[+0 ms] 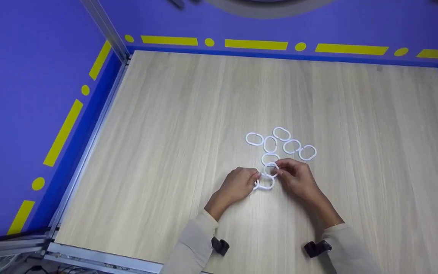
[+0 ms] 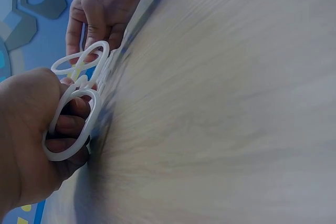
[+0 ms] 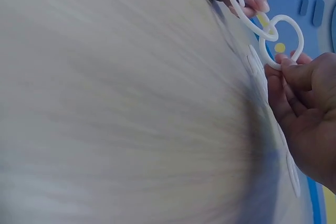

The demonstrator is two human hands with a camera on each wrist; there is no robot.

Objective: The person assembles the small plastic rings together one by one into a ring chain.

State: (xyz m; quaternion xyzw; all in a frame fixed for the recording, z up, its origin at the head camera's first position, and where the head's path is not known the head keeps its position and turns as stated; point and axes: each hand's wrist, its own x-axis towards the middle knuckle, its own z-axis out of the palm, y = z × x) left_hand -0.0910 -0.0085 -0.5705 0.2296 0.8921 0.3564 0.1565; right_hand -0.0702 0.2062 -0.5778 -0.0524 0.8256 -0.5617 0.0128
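My right hand [image 1: 298,179] pinches a white oval plastic chain link [image 3: 301,34] between thumb and fingertips. In the right wrist view, this link is threaded through another white link [image 3: 247,22], which runs to my left hand [image 1: 239,183]. My left thumb and fingers grip that second link near its end. A further joined link [image 2: 93,124] hangs against the curled fingers in the left wrist view. Both hands are close together, just above the table. Beyond them a loose link [image 1: 262,159] lies near the right fingertips, partly covered by the held one.
Several more white links lie on the wooden table [image 1: 173,152] ahead of the hands, among them a leftmost link [image 1: 246,138] and a rightmost link [image 1: 315,153]. Blue panels [image 1: 21,95] with yellow marks border the table at the left and back.
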